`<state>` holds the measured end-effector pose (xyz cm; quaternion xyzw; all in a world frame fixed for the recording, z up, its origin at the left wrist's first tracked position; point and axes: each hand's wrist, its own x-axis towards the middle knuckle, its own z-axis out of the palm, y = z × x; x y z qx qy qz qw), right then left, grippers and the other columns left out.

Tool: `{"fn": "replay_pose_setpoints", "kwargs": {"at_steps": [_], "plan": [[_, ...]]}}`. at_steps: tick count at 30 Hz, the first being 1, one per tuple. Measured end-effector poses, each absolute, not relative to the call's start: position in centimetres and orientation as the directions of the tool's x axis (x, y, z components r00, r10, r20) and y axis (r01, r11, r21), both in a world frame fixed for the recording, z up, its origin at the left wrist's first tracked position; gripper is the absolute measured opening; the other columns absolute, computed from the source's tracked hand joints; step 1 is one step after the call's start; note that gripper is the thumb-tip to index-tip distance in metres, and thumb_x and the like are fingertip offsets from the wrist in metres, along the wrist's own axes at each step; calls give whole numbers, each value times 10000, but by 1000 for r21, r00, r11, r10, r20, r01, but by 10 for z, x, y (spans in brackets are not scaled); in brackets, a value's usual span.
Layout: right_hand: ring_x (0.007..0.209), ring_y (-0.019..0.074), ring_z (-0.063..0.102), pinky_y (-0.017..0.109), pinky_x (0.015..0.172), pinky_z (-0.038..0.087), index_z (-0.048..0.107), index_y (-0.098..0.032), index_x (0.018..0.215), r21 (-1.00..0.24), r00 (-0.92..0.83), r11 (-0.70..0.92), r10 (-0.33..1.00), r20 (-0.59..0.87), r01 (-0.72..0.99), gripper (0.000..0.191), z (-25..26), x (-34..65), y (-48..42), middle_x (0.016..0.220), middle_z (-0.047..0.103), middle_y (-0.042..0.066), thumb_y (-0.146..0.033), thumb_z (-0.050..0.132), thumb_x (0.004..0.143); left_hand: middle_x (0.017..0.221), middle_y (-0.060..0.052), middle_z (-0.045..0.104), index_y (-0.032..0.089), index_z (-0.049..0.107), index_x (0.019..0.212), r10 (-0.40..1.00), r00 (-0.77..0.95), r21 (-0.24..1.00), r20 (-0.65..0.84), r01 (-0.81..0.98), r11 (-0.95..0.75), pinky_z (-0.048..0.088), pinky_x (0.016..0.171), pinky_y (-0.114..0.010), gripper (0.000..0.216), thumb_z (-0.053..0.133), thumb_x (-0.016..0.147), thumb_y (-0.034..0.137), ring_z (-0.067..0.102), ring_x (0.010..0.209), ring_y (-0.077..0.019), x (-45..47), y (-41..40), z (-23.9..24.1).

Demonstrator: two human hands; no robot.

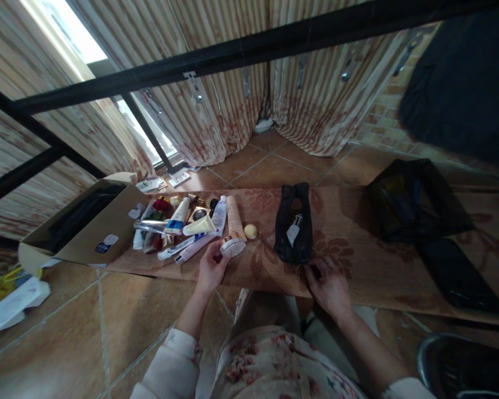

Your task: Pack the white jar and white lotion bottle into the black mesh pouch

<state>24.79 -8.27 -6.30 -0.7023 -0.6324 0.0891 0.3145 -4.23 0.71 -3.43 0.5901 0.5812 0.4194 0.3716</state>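
Note:
My left hand is closed on a round, flat cosmetic jar with a pale face and a gold rim, held just above the bench's front part. Right beside it a small cream-coloured ball-like sponge rests on the brown cloth. In the middle stands a black mesh bag, its top open, with a small clear bottle with a silver cap inside. At the bag's lower right corner is my right hand, its fingertips bent against the bag's edge. To the left lies a pile of tubes and cosmetics.
A cardboard box with black material inside stands at the left end. On the right are a larger black mesh bag and a dark phone-like slab. A black metal rail crosses above, before striped curtains.

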Motion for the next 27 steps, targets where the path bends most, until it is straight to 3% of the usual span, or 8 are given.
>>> {"fn": "replay_pose_setpoints", "kwargs": {"at_steps": [10, 16, 19, 27], "plan": [[733, 160, 548, 287, 652, 424, 575, -205, 832, -553, 196, -18, 944, 265, 833, 202, -62, 246, -83, 872, 567, 48, -337, 433, 887, 832, -6, 639, 167, 571, 1055, 1000, 14, 906, 22, 422, -26, 451, 687, -253, 396, 671, 704, 321, 568, 712, -148, -46, 10, -40], [751, 158, 551, 285, 666, 432, 575, -210, 813, -562, 195, 0, 938, 287, 827, 210, -63, 247, -83, 862, 569, 44, -340, 428, 888, 915, -46, 664, 147, 597, 1007, 1000, -19, 967, -7, 254, 12, 468, 776, -293, 410, 692, 673, 365, 605, 811, -174, -43, 12, -33], [739, 157, 551, 284, 659, 433, 581, -212, 813, -566, 208, -15, 938, 278, 824, 217, -64, 247, -83, 855, 567, 40, -350, 430, 885, 914, -45, 665, 144, 609, 989, 999, -24, 982, -33, 187, 37, 472, 750, -281, 404, 696, 670, 376, 610, 797, -169, -44, 13, -28], [730, 158, 551, 282, 651, 429, 577, -210, 815, -568, 216, -29, 940, 264, 822, 209, -63, 246, -83, 855, 565, 39, -349, 437, 885, 928, -51, 661, 139, 620, 984, 999, -37, 975, -36, 219, 43, 486, 701, -272, 386, 683, 690, 382, 611, 781, -169, -42, 11, -20]]}}
